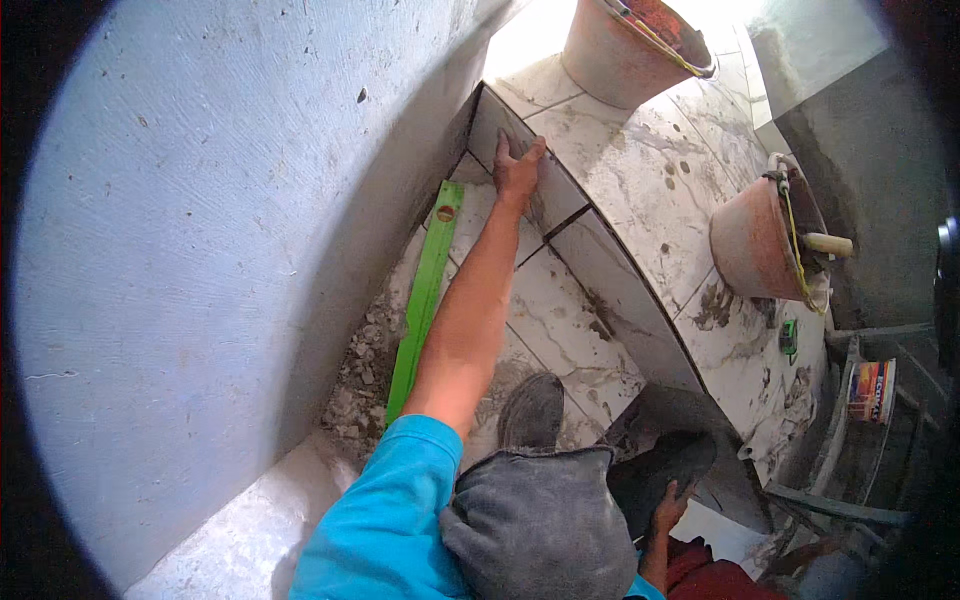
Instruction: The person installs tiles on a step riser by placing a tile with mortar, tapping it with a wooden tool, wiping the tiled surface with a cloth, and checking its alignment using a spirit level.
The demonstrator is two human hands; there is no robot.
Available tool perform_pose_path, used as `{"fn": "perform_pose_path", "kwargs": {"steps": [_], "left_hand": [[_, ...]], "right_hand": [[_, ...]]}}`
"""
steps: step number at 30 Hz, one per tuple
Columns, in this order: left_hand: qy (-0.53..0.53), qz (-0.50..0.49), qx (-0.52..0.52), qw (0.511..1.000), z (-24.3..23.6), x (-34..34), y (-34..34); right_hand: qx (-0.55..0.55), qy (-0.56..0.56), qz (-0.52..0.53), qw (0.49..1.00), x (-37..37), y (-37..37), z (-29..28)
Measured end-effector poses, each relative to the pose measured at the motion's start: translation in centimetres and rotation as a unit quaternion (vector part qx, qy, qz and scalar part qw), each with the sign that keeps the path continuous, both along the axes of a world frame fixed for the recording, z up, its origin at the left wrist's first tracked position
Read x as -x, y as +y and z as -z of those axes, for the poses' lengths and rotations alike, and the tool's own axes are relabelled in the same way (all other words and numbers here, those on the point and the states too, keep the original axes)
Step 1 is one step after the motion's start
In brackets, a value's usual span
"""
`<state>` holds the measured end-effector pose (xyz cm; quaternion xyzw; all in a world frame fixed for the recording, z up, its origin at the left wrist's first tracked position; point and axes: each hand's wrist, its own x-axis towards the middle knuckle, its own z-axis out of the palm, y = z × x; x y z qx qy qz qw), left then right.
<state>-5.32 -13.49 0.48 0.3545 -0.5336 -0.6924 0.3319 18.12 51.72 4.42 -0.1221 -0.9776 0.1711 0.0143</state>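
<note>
Head view: the riser tile (505, 130) stands upright against the step face at the far end, left hand (518, 170) flat on it, fingers spread. Neighbouring risers look set; rubble (362, 375) remains beside the green level (425, 295). Right hand (668, 505) rests low, fingers loosely curled, holding nothing I can see.

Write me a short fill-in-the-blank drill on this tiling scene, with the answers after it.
1. The left hand presses flat on an upright ____ tile of the step.
2. The long level lying by the wall is ____.
3. Two reddish ____ stand on the upper tiled floor.
4. The right hand rests by a dark ____.

Answers: grey; green; buckets; shoe
</note>
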Motion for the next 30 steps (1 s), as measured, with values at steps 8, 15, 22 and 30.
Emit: {"fn": "perform_pose_path", "kwargs": {"steps": [8,15,22,30], "left_hand": [[0.042,0.021,-0.091,0.995,-1.2,-0.7,0.4],[-0.004,0.017,-0.014,1.000,-1.1,-0.8,0.1],[-0.010,-0.020,0.015,1.000,-0.9,-0.6,0.3],[-0.085,-0.053,0.076,0.992,-1.1,-2.1,3.7]], "right_hand": [[0.036,-0.040,0.054,0.997,0.1,-3.0,-2.4],[0.001,-0.072,0.054,0.996,0.3,-1.9,-1.6],[-0.006,-0.049,0.047,0.998,0.4,-0.1,-0.1],[-0.034,-0.016,-0.003,0.999,0.4,-0.2,-0.1]]}}
